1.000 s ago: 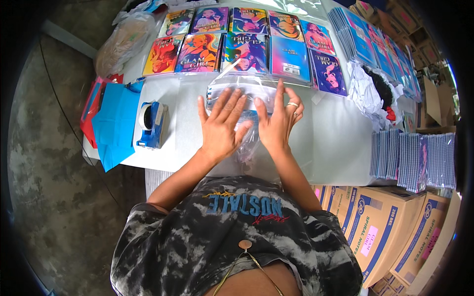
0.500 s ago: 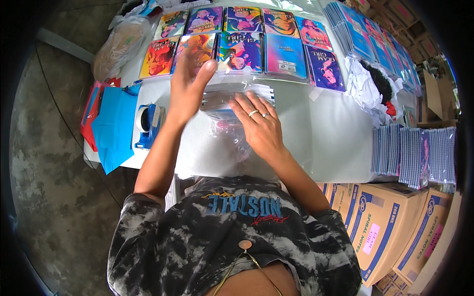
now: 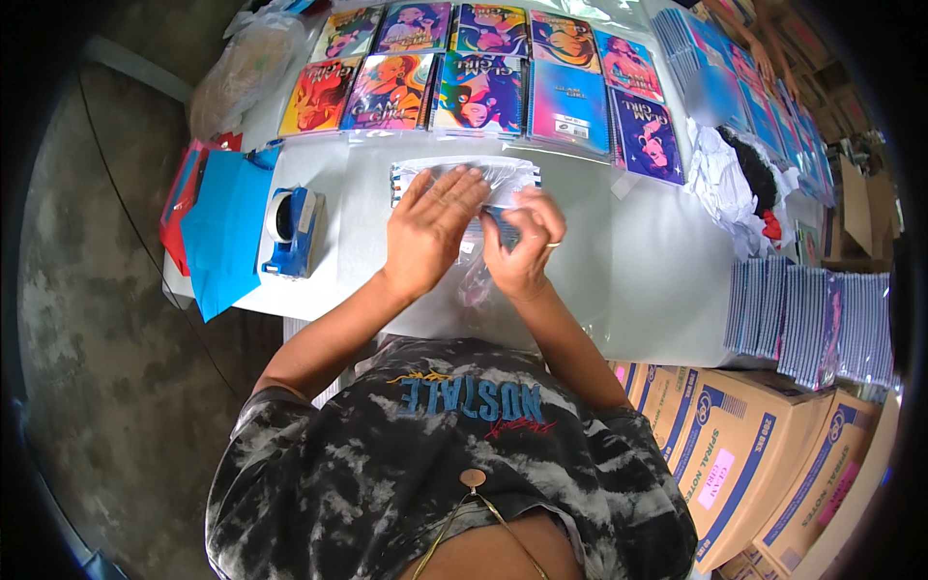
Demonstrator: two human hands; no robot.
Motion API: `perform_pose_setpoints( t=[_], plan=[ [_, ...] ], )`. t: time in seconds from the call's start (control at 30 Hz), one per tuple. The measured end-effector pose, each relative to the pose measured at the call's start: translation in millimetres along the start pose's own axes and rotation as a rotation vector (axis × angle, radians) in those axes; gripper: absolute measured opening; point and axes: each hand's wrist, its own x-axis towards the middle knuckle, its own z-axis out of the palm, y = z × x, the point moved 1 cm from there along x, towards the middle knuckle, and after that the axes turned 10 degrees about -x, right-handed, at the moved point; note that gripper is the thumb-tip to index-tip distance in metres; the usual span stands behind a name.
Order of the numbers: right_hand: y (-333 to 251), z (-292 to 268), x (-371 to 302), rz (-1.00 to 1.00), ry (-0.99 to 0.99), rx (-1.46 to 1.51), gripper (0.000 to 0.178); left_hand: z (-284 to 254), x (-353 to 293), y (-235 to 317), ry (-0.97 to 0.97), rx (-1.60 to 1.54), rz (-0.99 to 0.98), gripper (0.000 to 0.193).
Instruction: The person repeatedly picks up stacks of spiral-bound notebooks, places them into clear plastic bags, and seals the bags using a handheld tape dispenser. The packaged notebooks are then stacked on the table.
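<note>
A stack of spiral notebooks in clear plastic wrap (image 3: 515, 175) lies on the table straight ahead of me, its coils showing at the sides. My left hand (image 3: 430, 230) rests on the wrap with fingers stretched out flat. Just right of it, my right hand (image 3: 522, 246), a ring on one finger, is closed with thumb and fingers curled at the stack's near edge. Whatever it pinches is hidden or too thin to make out. Loose clear plastic (image 3: 474, 282) trails toward me between the wrists.
Two rows of colourful notebooks (image 3: 391, 92) line the table's far side. A blue tape dispenser (image 3: 295, 232) and blue sheet (image 3: 227, 232) are left. Crumpled paper (image 3: 715, 193) and notebook stacks (image 3: 807, 319) stand right, above cartons (image 3: 725, 454). Another person's arm (image 3: 759, 48) shows far right.
My left hand has come down from the air onto the wrapped stack. My right hand, flat on the wrap before, has drawn back to the near right edge and curled its fingers.
</note>
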Motion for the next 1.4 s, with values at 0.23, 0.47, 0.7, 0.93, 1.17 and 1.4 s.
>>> perform_pose_setpoints(
  t=[0.23,0.47,0.7,0.93,1.17,1.4],
  plan=[
    [3.3,-13.0,17.2,-0.156,-0.412,-0.28,0.01,-34.5,-25.1,-12.1,-0.007,-0.247,-0.004,0.046],
    [0.4,-8.1,14.2,-0.162,-0.383,-0.249,0.01,-162.4,-185.2,-201.4,0.001,-0.081,-1.349,0.036],
    [-0.2,-8.3,14.4,-0.185,-0.396,-0.257,0.013,-167.2,-180.2,-187.5,-0.189,-0.805,-1.463,0.034],
    [1.6,-7.5,12.4,-0.204,-0.413,-0.278,0.016,-170.7,-267.0,-161.3,-0.121,-0.645,-1.467,0.019],
    [6.5,-8.9,11.8,-0.164,-0.38,-0.231,0.015,-107.5,-42.9,-61.4,0.51,-0.876,-0.842,0.04],
    [-2.8,-10.7,18.7,-0.149,-0.467,-0.311,0.028,11.5,-29.3,10.6,0.147,-1.029,-1.21,0.041]
  ],
)
